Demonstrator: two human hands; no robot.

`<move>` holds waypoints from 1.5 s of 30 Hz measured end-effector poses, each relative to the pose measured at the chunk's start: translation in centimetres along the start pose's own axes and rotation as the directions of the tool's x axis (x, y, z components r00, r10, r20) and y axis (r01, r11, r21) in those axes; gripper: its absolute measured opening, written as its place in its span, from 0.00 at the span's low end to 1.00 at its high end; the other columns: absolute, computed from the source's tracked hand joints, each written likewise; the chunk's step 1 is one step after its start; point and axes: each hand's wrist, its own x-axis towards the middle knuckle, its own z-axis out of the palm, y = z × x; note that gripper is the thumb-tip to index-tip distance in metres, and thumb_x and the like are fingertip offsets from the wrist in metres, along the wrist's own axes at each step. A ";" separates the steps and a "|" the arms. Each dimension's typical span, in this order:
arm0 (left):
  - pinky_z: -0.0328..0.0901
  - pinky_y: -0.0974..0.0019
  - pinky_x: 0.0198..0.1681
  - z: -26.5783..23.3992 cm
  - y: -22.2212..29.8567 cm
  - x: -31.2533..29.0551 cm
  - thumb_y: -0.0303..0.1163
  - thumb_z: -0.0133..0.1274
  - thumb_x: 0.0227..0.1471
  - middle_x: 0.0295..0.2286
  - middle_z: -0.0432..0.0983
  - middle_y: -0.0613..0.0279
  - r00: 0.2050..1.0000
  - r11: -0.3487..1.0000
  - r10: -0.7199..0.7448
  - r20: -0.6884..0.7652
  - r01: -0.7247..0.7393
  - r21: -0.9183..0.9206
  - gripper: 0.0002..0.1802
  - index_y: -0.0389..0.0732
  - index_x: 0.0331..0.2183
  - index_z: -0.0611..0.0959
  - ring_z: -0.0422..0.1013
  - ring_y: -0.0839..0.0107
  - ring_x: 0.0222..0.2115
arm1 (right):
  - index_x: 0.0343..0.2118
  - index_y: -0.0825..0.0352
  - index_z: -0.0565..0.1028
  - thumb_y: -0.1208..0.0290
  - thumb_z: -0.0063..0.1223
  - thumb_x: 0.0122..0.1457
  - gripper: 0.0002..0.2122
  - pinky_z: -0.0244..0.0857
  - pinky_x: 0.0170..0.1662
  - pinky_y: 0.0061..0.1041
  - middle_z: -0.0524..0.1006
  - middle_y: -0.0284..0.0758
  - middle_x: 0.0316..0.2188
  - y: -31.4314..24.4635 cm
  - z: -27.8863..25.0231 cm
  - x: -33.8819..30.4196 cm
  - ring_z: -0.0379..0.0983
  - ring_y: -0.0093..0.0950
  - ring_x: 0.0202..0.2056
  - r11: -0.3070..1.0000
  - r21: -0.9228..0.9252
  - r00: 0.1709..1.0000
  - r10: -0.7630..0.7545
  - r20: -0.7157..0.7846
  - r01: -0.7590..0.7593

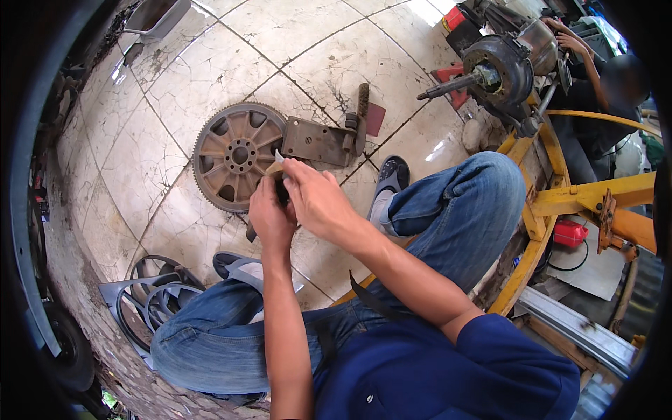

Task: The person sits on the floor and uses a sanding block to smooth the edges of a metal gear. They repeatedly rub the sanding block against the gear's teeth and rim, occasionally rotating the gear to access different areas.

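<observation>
My left hand (271, 215) and my right hand (320, 199) meet in front of me, both with fingers closed. Between their fingertips is a small tan piece (274, 168) with a pale pointed tip; its kind is unclear. A dark end of something (250, 232) sticks out below my left hand. Just beyond my hands a rusty toothed flywheel (217, 143) lies flat on the floor. Touching its right side is a worn grey-brown metal block (311, 140). A wire brush (362, 112) stands out beside the block, near a dark red square sheet (376, 119).
Cracked pale tiles (336, 56) make up the floor. A hub with a shaft (490, 73) stands on the right near a yellow frame (553, 199). Another person (595, 105) is at far right. A grey fan shroud (157, 294) lies left of my legs, and a grey container (157, 17) stands far left.
</observation>
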 end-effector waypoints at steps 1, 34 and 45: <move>0.64 0.52 0.36 -0.2 -0.1 -0.1 0.34 0.56 0.48 0.31 0.74 0.49 0.999 0.999 -0.040 -0.004 0.040 -0.013 0.15 0.37 0.38 0.76 0.70 0.46 0.33 | 0.58 0.68 0.64 0.65 0.36 0.67 0.20 0.50 0.60 0.51 0.68 0.46 0.57 -0.3 0.5 -0.8 0.61 0.42 0.60 0.995 -0.082 0.997 -0.054 -0.052 0.050; 0.66 0.55 0.36 -0.5 -0.8 0.1 0.33 0.61 0.41 0.30 0.74 0.55 0.995 0.994 0.097 -0.035 -0.095 0.060 0.19 0.38 0.37 0.77 0.71 0.53 0.32 | 0.53 0.72 0.70 0.71 0.40 0.65 0.17 0.63 0.55 0.35 0.72 0.50 0.52 -0.9 -0.2 0.7 0.68 0.45 0.53 0.988 0.051 0.988 -0.145 -0.044 0.147; 0.66 0.55 0.38 -0.9 -1.0 -0.3 0.34 0.60 0.41 0.32 0.75 0.54 0.995 0.995 0.085 -0.047 -0.082 0.051 0.20 0.37 0.38 0.78 0.71 0.53 0.34 | 0.53 0.74 0.69 0.70 0.40 0.66 0.17 0.60 0.58 0.34 0.71 0.51 0.53 0.0 0.3 0.1 0.66 0.45 0.56 0.976 0.076 0.979 -0.199 -0.052 0.202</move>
